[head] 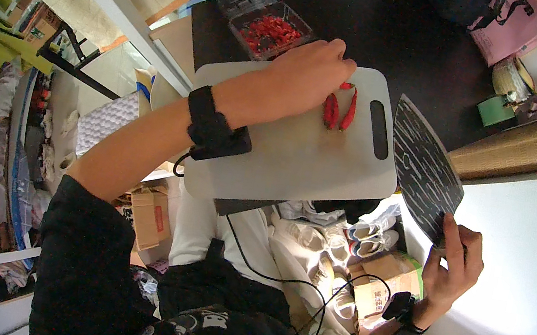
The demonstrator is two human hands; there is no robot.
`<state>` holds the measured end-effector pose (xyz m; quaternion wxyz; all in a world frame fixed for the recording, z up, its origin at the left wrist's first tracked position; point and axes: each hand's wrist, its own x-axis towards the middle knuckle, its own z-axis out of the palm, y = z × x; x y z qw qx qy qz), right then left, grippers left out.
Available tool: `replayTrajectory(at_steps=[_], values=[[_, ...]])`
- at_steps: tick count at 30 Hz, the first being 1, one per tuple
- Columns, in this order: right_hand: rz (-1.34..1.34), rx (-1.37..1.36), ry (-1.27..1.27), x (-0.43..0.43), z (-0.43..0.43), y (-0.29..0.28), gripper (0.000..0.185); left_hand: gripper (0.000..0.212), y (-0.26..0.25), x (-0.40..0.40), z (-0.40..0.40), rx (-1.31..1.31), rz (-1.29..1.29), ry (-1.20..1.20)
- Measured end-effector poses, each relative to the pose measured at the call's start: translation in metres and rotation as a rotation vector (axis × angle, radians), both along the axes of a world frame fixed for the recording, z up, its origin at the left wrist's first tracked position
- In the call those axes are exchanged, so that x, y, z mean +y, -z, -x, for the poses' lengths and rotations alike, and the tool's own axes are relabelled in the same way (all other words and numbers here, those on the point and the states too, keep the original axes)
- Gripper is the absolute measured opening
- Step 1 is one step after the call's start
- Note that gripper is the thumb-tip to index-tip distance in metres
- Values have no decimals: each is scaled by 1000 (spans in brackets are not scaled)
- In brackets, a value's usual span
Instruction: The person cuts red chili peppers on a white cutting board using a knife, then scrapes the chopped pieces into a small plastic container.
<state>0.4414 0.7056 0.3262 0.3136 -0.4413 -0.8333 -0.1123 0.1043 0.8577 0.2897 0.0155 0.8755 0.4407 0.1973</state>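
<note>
On a white plastic cutting board (279,169) lie a few red chili peppers (331,111), near the handle slot. My left hand (314,66) is over the upper part of the board with curled fingers, just above the peppers; its fingertips are hidden, so whether it grips one cannot be told. My right hand (457,263) holds a kitchen knife with a broad, dark, patterned blade (425,167) to the right of the board, tip pointing up and away. Behind my left forearm stands an open clear plastic container (242,45) holding chopped red chili (273,30).
The board sits on a dark table (377,26), overhanging its near edge. A rolled woven mat (522,146), a green box (495,110) and a pink bag (512,30) are at right. Cables hang before my lap; shoes (310,237) and a cardboard box (381,287) lie below.
</note>
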Motion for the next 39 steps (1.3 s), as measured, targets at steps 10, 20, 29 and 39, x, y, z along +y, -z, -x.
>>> replayTrajectory(at_steps=[10,20,29,39], values=[[154,252,-3,-8,38,-7,65,15,-34,-55,20,-76,-56,-100],[956,596,6,-36,134,-3,45,15,3,-147,57,-401,215,-326],[937,552,-14,-34,165,2,44,11,14,-145,45,-356,63,-383],[683,378,-43,-43,184,-2,48,9,18,-143,40,-459,97,-402]])
